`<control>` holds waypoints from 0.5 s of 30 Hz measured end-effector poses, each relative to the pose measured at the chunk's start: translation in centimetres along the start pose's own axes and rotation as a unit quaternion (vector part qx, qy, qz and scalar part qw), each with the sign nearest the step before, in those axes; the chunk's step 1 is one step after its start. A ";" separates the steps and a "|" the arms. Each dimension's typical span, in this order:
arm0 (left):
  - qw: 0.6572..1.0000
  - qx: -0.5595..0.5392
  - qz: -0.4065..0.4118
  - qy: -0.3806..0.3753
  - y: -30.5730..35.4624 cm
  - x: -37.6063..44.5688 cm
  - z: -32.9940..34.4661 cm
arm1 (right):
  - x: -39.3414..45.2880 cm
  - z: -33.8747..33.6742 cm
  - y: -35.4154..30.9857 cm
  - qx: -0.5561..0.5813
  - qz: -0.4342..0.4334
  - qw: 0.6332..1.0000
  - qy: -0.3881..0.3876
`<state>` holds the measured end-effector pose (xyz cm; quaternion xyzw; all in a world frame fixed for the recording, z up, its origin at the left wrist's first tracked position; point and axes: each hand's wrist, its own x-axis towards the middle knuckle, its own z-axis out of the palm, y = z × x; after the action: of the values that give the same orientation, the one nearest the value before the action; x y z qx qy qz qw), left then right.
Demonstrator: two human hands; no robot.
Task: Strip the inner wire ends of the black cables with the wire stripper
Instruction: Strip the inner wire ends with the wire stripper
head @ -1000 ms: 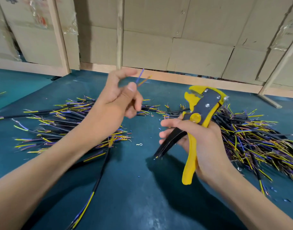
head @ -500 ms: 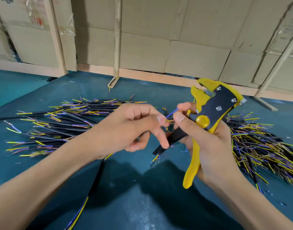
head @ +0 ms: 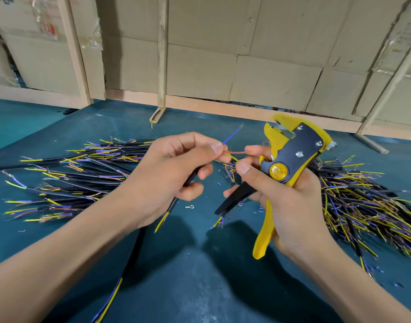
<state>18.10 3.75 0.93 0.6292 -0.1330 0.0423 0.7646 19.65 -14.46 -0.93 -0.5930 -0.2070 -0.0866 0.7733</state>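
Observation:
My left hand (head: 176, 169) grips a short black cable (head: 176, 199) whose thin inner wires (head: 232, 151), blue, red and yellow-green, fan out past my thumb. My right hand (head: 286, 199) holds the yellow and black wire stripper (head: 290, 157) against its palm, jaws pointing up and away. Its thumb and forefinger pinch the tips of the red and yellow-green wires. The blue wire sticks up free.
A pile of black cables (head: 83, 178) with coloured ends lies at the left on the teal mat (head: 199, 276). A bigger, tangled pile (head: 362, 206) lies at the right. Another black cable (head: 120, 283) runs toward me. Cardboard panels (head: 223, 54) and wooden posts close the back.
My hands came together in the middle. The right fingertips have taken hold of the cable's inner wires and spread them apart, and the stripper has tilted slightly.

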 end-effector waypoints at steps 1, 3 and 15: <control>1.000 0.012 -0.002 0.001 0.0 0.0 -0.1 | 0.0 0.0 0.0 0.004 -0.005 1.000 -0.003; 0.999 0.036 -0.015 0.009 0.0 0.0 -0.2 | 0.0 -0.1 -0.1 0.013 -0.005 1.000 -0.007; 0.998 0.022 0.031 0.059 -1.0 0.1 0.4 | -0.1 0.2 0.7 0.008 0.062 0.998 0.008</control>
<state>18.35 3.20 0.09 0.6376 -0.1065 0.1058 0.7556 19.76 -14.04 -1.59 -0.5975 -0.1643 -0.0422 0.7838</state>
